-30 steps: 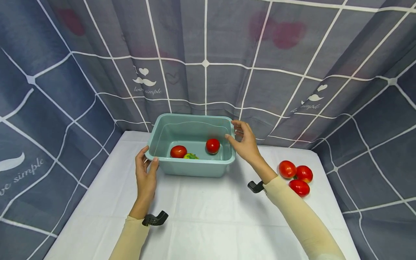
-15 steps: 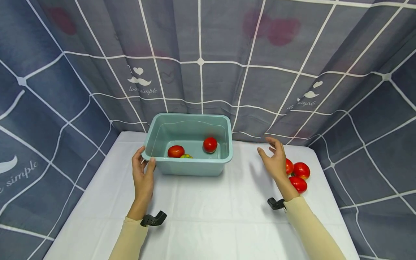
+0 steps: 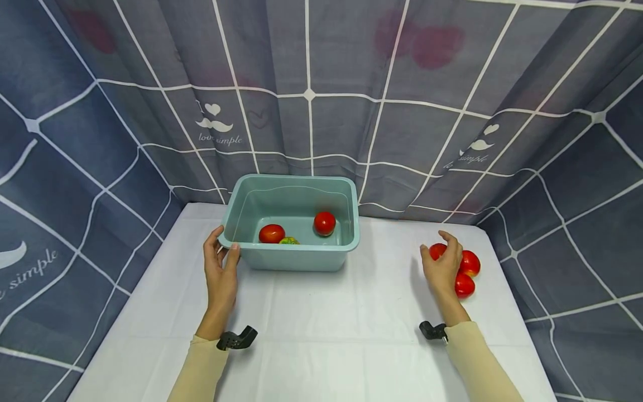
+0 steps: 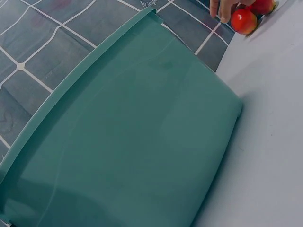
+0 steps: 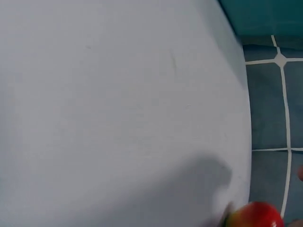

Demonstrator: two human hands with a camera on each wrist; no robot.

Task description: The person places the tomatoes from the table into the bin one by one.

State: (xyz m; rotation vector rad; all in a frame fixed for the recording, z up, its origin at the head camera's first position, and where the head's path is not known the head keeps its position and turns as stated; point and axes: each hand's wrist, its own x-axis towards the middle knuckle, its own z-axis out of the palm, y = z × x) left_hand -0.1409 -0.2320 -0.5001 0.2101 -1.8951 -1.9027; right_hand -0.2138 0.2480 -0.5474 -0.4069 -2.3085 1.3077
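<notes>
A light teal plastic bin (image 3: 291,259) stands at the back of the white table. My left hand (image 3: 221,279) holds its front left corner, thumb on the front and fingers on the left side. Inside lie a red tomato (image 3: 324,223) at the right, another tomato (image 3: 272,233) at the left and a small yellow-green thing (image 3: 289,240), partly hidden by the front wall. At the right, my right hand (image 3: 443,268) has thumb and fingers round a tomato (image 5: 258,215), which the hand partly covers in the head view.
Right beside my right hand lie two more tomatoes, a rear one (image 3: 470,263) and a front one (image 3: 464,285). Grey-blue checked curtains (image 3: 341,128) close in the white table (image 3: 321,335) at the back and both sides.
My right hand has left the bin's right rim and moved right to the tomatoes, where it now surrounds one. The two beside it have shifted slightly right. My left hand stays at the bin.
</notes>
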